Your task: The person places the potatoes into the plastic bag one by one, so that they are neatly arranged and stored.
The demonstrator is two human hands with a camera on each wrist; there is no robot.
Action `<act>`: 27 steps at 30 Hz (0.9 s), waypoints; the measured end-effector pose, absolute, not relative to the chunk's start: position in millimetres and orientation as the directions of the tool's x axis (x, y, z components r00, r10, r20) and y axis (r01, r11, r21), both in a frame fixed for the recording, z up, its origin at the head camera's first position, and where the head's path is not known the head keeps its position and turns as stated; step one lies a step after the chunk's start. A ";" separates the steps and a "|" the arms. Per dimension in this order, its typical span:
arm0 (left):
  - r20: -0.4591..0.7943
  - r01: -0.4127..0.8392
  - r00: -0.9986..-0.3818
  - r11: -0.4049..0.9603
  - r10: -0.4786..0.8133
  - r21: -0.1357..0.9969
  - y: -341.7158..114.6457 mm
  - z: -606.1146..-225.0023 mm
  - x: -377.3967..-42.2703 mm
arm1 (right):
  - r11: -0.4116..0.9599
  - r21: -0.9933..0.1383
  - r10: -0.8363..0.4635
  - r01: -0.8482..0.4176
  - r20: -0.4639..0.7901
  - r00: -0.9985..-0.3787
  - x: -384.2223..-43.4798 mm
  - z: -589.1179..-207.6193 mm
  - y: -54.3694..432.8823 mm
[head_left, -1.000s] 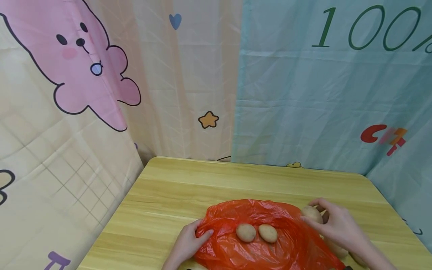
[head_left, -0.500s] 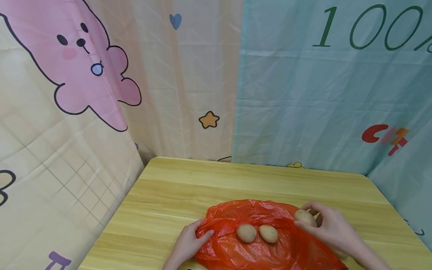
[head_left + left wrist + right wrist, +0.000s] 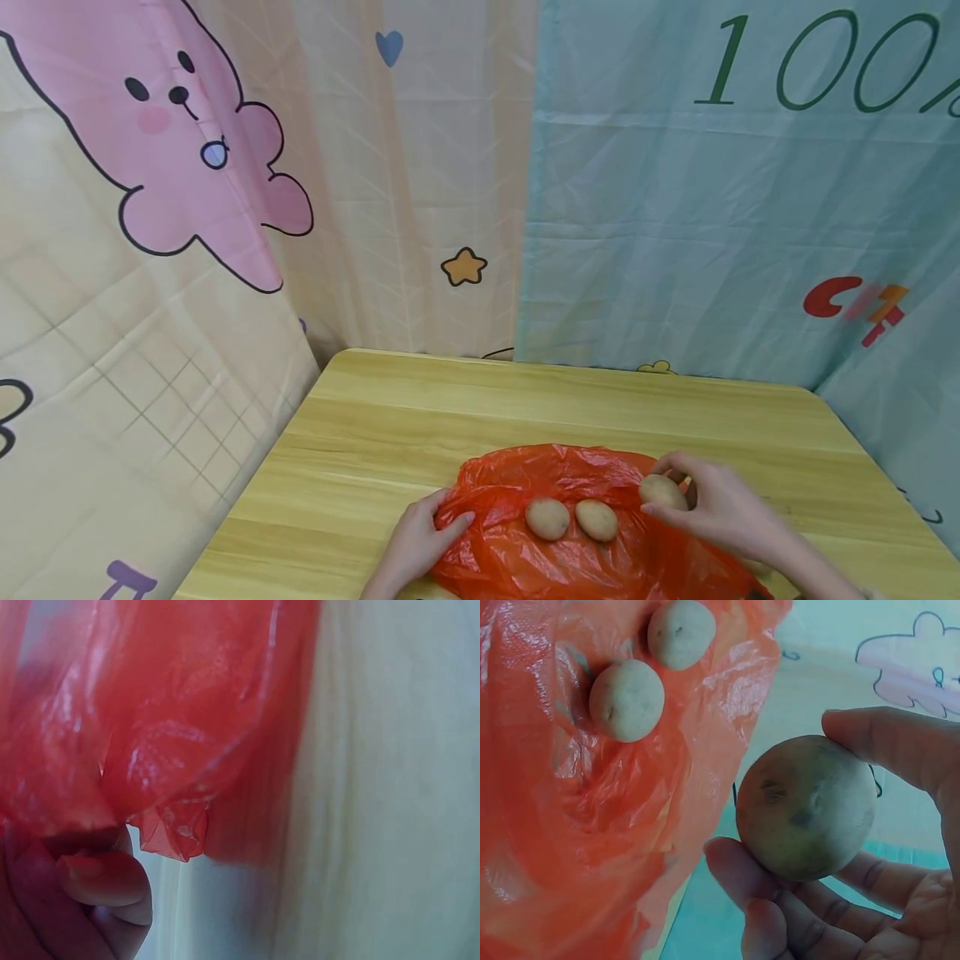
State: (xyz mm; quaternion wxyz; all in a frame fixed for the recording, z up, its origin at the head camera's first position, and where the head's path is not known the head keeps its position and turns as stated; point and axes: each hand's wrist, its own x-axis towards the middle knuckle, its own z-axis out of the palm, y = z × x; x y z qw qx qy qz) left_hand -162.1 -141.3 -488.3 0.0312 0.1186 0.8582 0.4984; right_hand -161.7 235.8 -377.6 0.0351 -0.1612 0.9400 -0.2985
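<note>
A red plastic bag (image 3: 517, 471) lies spread at the near side of the table, with two potatoes (image 3: 547, 519) side by side on it. My left hand (image 3: 420, 533) grips the bag's left edge; in the left wrist view the curled fingers (image 3: 105, 879) show under the red film. Between the thumb and fingers of my right hand (image 3: 720, 508) is a third potato (image 3: 806, 810), round with dark spots. It is held at the bag's right edge, to the right of the other two.
The wooden table (image 3: 570, 392) reaches back to printed curtains (image 3: 420, 208) on the left and behind. Part of another pale potato (image 3: 756, 568) shows under my right forearm, beside the bag's right end.
My right hand has moved left with its potato, from beyond the bag's right edge to over that edge. The left hand and the two potatoes on the bag have stayed in place.
</note>
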 end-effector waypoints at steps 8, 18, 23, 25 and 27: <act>0.065 0.172 -0.970 0.476 0.233 0.863 -141.4 -487.6 -162.1 | 0.736 -0.567 -0.433 -0.370 0.026 -0.901 -169.4 -379.7 234.0; 0.043 0.149 -0.972 0.464 0.231 0.873 -142.1 -487.0 -161.8 | 0.716 -0.559 -0.505 -0.417 -0.003 -0.863 -176.2 -386.7 234.8; 0.042 0.150 -0.972 0.473 0.232 0.868 -142.2 -487.3 -162.0 | 0.725 -0.549 -0.516 -0.415 -0.035 -0.856 -176.6 -386.8 230.8; 0.046 0.155 -0.971 0.474 0.233 0.867 -142.1 -487.5 -162.1 | 0.727 -0.546 -0.520 -0.416 -0.042 -0.853 -176.4 -386.3 228.7; 0.052 0.160 -0.971 0.474 0.234 0.866 -142.0 -487.7 -162.2 | 0.723 -0.543 -0.530 -0.428 -0.038 -0.847 -176.0 -385.9 227.0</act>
